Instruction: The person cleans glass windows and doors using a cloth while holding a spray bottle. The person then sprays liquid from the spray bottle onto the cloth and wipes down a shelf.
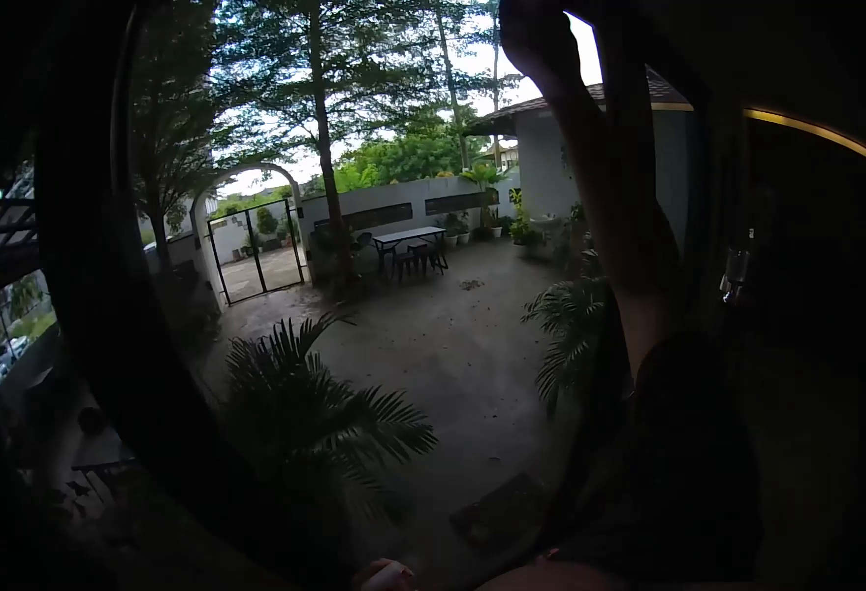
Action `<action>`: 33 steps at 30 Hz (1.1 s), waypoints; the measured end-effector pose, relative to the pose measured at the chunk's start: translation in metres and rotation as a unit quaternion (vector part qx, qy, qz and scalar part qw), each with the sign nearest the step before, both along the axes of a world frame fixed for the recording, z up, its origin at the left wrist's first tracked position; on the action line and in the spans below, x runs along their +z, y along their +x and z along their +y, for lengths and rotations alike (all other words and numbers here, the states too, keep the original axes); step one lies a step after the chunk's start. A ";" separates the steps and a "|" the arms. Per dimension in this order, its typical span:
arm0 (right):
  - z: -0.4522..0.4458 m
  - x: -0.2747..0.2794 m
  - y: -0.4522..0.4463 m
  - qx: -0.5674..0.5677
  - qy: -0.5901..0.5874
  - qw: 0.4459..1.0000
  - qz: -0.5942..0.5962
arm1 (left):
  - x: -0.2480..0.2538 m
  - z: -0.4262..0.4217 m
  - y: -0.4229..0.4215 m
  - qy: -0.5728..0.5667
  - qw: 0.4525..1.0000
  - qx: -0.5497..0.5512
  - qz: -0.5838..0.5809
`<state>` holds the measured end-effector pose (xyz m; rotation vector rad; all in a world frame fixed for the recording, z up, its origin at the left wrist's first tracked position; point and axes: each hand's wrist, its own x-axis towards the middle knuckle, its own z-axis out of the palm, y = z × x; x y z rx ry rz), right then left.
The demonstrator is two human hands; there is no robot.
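Outside | grey yard [443, 340] | table [408, 236] near wall [419, 203] | right hand [539, 41] high

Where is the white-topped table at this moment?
In the head view, the white-topped table stands just above centre, right of the gate, with dark stools beside it.

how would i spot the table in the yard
Find the arched gateway across the courtyard. Right of it, before the boundary wall, stands the table, dark stools at its near side. Its white top sets it apart from those stools.

A table [408, 234] stands right of the gate [257, 251], stools [406, 258] before it, wall [419, 195] behind.
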<state>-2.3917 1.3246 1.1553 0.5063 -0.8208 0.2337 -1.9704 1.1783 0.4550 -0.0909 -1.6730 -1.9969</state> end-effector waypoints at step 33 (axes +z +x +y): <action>0.193 -0.151 -0.113 -0.014 -0.068 0.997 -0.041 | 0.104 0.039 0.006 -0.178 0.983 -0.032 0.036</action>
